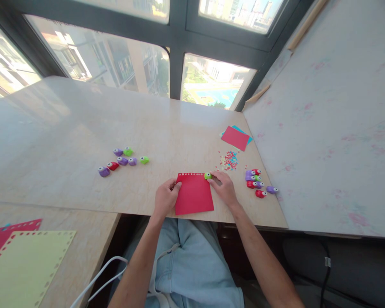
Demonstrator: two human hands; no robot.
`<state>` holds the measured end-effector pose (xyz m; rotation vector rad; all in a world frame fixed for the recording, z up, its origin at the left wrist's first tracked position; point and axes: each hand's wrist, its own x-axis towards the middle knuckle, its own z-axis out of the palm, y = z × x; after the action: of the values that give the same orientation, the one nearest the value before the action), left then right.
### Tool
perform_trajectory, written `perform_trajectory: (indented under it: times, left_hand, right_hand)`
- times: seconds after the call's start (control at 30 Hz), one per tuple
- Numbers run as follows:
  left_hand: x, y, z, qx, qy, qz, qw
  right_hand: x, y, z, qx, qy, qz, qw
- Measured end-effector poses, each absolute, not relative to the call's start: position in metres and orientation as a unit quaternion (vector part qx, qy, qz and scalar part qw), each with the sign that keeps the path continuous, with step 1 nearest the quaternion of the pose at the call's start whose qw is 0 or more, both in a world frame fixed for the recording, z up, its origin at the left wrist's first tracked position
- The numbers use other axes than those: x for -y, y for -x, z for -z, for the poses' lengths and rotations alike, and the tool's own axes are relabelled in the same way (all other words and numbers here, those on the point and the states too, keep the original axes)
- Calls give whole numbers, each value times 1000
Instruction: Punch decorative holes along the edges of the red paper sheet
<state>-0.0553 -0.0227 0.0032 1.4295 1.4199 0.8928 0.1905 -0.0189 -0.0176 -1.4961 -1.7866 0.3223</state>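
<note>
A red sheet of paper (194,196) lies at the table's front edge, a row of small punched holes along its top. My left hand (167,195) pinches the sheet's upper left edge between thumb and fingers. At the top right corner sits a small green craft punch (207,176) with an eye on it. My right hand (223,188) grips that punch from the right, thumb and forefinger on it. Just beyond, a scatter of red, blue and pale paper bits (230,161) lies on the table.
Several purple, red and green punches (122,161) stand to the left, and another cluster (254,179) at right near the wall (324,128). A stack of coloured paper (235,137) lies behind. Punched yellow paper (32,265) rests at lower left, beside a white cable (99,273).
</note>
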Motion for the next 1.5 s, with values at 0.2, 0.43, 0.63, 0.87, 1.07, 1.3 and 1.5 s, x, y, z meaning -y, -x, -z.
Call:
perform_trajectory:
  times: [0.2,0.43,0.63,0.87,1.07,1.3,1.5]
  left_hand:
    - [21,56,-2,-578,-584,-357,443]
    - [21,55,0,-593,-590,-352,421]
    - [21,54,1,-593,-590,-355,417]
    - [20,55,1,-592,-588,-354,422]
    - [21,54,0,-587,-591,-354,425]
    - [22,54,1,-590,-598,-358,408]
    - [23,54,-1,-595,-593,-357,408]
  right_hand:
    - [18,-191,19,702,590,-125,379]
    - [18,-193,21,701,592,-131,375]
    - [18,-194,22,699,593,-136,376]
    - [20,-193,20,669,601,-182,398]
    - [15,-193,16,560,618,-301,463]
    - [-2,-198,-4,552,641,-350,403]
    - [-10,-199,-13,578,654,-362,327]
